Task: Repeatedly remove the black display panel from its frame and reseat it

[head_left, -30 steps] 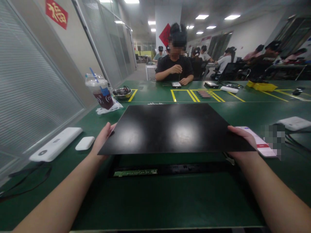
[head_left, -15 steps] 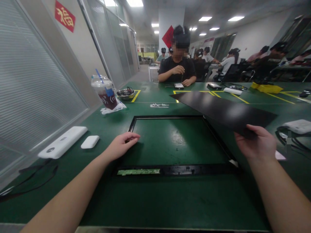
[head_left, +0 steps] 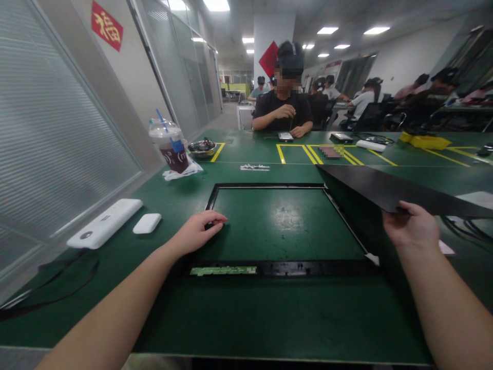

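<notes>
Now the black panel [head_left: 400, 192] is off the black frame [head_left: 285, 267] and out at the right of the picture, gripped at its near edge by the right hand [head_left: 412, 231], fingers closed on it with the thumb on top. A second ago both hands held that panel level over the frame; half a second ago it was already swinging right in one hand, and it has since travelled further, so that its far end runs out past the right edge of the frame. It hangs tilted above the table [head_left: 269, 318], clear of the frame and above the cables and the white device [head_left: 479, 198] at centre right.

With the panel gone, the frame lies flat and open in the middle of the picture, bare green table showing through it and a strip of green circuit board [head_left: 223, 270] along its near rail. The left hand [head_left: 196, 234] rests on the frame's left rail, fingers curled loosely and flat on it, holding nothing; it has barely shifted in the last half second.

At left lie a long white device [head_left: 103, 223] and a small white case [head_left: 147, 223]; a lidded drink cup [head_left: 171, 146] stands at upper left. Another person [head_left: 283, 110] sits across the table.
</notes>
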### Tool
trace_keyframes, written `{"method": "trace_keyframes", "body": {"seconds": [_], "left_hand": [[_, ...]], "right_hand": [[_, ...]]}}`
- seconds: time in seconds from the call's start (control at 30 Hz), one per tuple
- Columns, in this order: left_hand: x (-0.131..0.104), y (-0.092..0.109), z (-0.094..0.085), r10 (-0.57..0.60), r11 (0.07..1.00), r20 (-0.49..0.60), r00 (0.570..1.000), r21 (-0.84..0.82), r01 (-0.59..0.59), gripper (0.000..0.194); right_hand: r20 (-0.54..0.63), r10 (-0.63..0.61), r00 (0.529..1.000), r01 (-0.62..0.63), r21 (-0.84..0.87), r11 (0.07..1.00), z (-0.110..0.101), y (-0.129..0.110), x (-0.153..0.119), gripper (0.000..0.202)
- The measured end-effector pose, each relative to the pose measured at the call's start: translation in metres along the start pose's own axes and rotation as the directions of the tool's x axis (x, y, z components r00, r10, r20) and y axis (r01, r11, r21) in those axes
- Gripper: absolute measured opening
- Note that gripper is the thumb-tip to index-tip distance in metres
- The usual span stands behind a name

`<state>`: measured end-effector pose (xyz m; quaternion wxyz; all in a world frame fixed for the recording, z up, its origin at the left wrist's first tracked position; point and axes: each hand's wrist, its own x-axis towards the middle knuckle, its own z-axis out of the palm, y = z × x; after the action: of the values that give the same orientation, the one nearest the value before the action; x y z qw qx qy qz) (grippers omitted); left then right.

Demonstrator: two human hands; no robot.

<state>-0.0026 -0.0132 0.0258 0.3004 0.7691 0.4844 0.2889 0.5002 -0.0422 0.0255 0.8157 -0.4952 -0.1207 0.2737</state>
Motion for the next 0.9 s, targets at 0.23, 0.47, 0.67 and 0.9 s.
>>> {"method": "trace_keyframes", "body": {"seconds": [0.23, 0.47, 0.67, 0.9], "left_hand": [[-0.001, -0.003, 0.001, 0.046, 0.995, 0.048, 0.998, 0.081, -0.05, 0.031], [-0.001, -0.003, 0.001, 0.063, 0.99, 0.061, 0.996, 0.119, -0.07, 0.031], [-0.001, -0.004, 0.001, 0.085, 0.967, 0.117, 0.989, 0.231, -0.111, 0.034], [-0.001, -0.004, 0.001, 0.087, 0.955, 0.143, 0.986, 0.271, -0.123, 0.034]], "right_hand": [[-0.161, 0.164, 0.973, -0.161, 0.027, 0.987, 0.003, -0.002, -0.006, 0.024], [-0.192, 0.214, 0.958, -0.201, 0.086, 0.976, 0.004, -0.004, -0.009, 0.027], [-0.218, 0.191, 0.957, -0.173, 0.098, 0.98, 0.008, -0.006, -0.014, 0.027], [-0.246, 0.197, 0.949, -0.178, 0.098, 0.979, 0.009, -0.01, -0.02, 0.027]]}}
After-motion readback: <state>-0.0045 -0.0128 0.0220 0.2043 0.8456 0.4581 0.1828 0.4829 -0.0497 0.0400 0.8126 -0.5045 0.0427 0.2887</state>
